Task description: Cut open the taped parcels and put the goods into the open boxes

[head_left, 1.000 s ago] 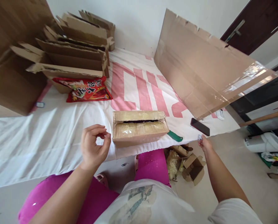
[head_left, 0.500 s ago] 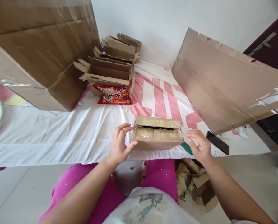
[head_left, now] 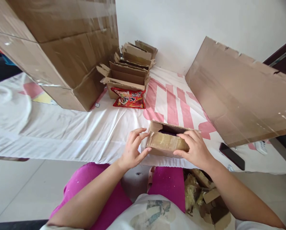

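Note:
A small brown cardboard box (head_left: 168,151) lies near the table's front edge, its back flap raised and its top partly open. Something dark purple (head_left: 168,132) shows in the gap; what it is I cannot tell. My left hand (head_left: 135,149) is at the box's left end, fingers apart, thumb and fingertips against its corner and edge. On the right, my right hand (head_left: 196,148) grips the front flap, fingers over the top and thumb on the front side.
Several open cardboard boxes (head_left: 128,76) stand in a row at the back, a red snack packet (head_left: 130,98) before them. Large cardboard boxes (head_left: 61,64) rise at left. A big cardboard panel (head_left: 239,95) stands at right, near a phone (head_left: 232,156). Cardboard scraps (head_left: 212,201) lie on the floor.
The box's back flap has come up and the gap on top is wider. My right hand has moved left from beside the box onto its front flap. The view has shifted left.

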A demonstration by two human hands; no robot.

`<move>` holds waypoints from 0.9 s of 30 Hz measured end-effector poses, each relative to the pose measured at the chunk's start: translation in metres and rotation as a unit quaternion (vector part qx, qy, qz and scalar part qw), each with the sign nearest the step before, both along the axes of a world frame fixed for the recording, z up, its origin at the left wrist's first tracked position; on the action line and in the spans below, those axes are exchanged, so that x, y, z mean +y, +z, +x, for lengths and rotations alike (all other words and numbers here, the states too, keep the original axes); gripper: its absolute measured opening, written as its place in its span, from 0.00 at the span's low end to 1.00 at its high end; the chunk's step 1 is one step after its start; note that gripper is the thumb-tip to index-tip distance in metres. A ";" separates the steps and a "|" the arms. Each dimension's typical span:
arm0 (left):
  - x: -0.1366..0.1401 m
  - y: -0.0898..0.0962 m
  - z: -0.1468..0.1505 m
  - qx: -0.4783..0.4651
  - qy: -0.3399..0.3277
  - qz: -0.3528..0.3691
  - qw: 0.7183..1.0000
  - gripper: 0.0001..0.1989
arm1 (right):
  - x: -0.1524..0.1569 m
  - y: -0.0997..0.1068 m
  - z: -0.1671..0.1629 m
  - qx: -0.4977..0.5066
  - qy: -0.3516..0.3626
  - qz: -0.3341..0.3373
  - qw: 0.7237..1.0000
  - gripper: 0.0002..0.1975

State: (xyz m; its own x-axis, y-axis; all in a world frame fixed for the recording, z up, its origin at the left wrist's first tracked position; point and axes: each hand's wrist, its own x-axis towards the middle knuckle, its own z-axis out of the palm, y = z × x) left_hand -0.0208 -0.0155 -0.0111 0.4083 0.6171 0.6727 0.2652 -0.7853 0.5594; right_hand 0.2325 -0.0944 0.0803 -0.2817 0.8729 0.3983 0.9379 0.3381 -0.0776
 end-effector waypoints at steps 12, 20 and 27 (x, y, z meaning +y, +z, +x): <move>-0.008 0.008 0.002 -0.058 -0.028 0.102 0.993 0.15 | -0.029 0.013 -0.013 0.027 0.075 -0.116 0.990 0.16; -0.013 0.009 0.003 0.016 -0.017 0.158 0.987 0.15 | -0.001 0.007 0.000 -0.181 0.005 -0.218 0.959 0.29; -0.016 0.006 0.004 0.087 0.016 0.150 0.985 0.20 | -0.003 0.032 0.000 -0.300 -0.103 -0.120 0.941 0.24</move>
